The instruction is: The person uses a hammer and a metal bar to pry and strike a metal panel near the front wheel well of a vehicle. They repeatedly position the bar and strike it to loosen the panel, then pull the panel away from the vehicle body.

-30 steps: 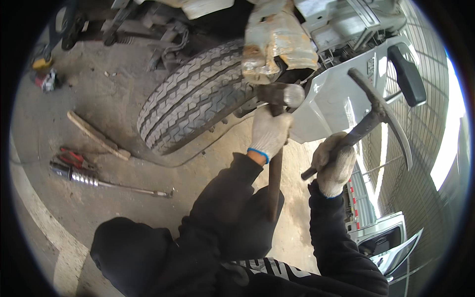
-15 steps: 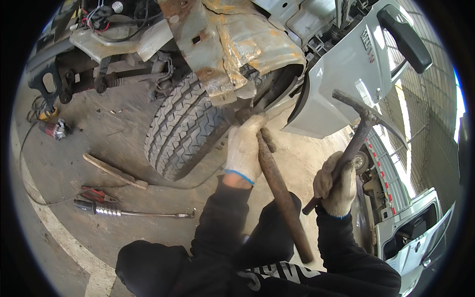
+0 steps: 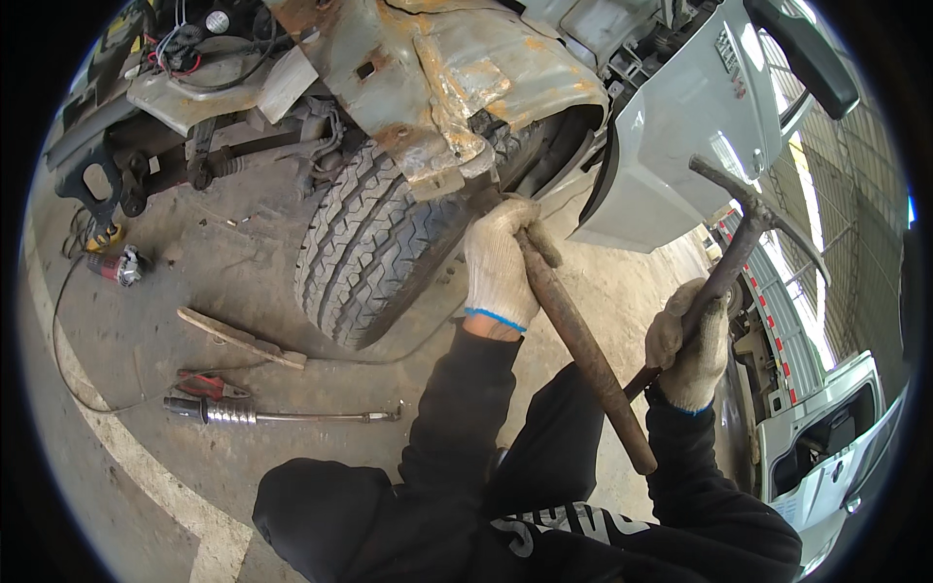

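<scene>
My left hand (image 3: 501, 260), in a cream knit glove with a blue cuff edge, is wrapped round the upper part of a rusty metal bar (image 3: 593, 360). The bar slants down to the right, its lower end free in front of my legs. Its upper end is hidden by my hand, beside the rusty, dented wheel arch panel (image 3: 457, 92). A tire (image 3: 374, 253) stands just left of that hand. In my right hand (image 3: 692, 340), gloved the same way, is a pick hammer (image 3: 729, 257), gripped by its handle. Its long, curved head is raised at the right, apart from the panel.
On the floor at left lie a wooden-handled brush or strip (image 3: 238, 338), red-handled pliers or a clamp (image 3: 209, 385), a long metal rod tool (image 3: 292, 416) and a red power tool (image 3: 117, 264) with a cord. A white vehicle door (image 3: 671, 155) stands at right, other vehicles beyond.
The view has shifted slightly, moving the scene right. The bar's lower end has swung up and to the right. The hammer has moved a little right and up with my right hand.
</scene>
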Demonstrator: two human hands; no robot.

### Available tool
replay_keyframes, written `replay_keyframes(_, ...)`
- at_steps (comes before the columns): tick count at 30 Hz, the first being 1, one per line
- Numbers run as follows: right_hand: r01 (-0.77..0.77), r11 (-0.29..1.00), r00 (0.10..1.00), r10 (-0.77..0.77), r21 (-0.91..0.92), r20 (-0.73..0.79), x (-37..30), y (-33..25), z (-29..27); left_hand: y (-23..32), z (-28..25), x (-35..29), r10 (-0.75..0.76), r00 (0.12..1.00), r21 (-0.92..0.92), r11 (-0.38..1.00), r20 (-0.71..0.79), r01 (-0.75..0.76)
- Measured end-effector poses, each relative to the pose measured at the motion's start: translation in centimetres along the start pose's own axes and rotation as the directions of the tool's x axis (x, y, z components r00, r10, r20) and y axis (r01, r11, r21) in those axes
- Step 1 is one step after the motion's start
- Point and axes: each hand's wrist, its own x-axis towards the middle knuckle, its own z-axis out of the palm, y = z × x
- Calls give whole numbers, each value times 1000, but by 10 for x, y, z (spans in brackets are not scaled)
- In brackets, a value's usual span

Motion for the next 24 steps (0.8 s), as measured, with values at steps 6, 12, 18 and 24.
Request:
replay_keyframes(6, -80, 997, 997, 80, -9, -20, 16, -1, 15, -7, 6, 8, 35, 999, -19, 999, 5, -35)
replay_keyframes(12, -8, 901, 965, 121, -435, 233, 39, -43, 34, -19, 0, 28, 102, 995, -96, 990, 15, -100)
replay_keyframes(18, 253, 828, 914, -36, -501, 404, 64, -65, 55, -26, 0, 35, 168, 986, -81, 983, 9, -166)
replay_keyframes(24, 78, 782, 899, 214, -619, 383, 66, -39, 48, -26, -1, 38, 171, 985, -169, 972, 26, -164)
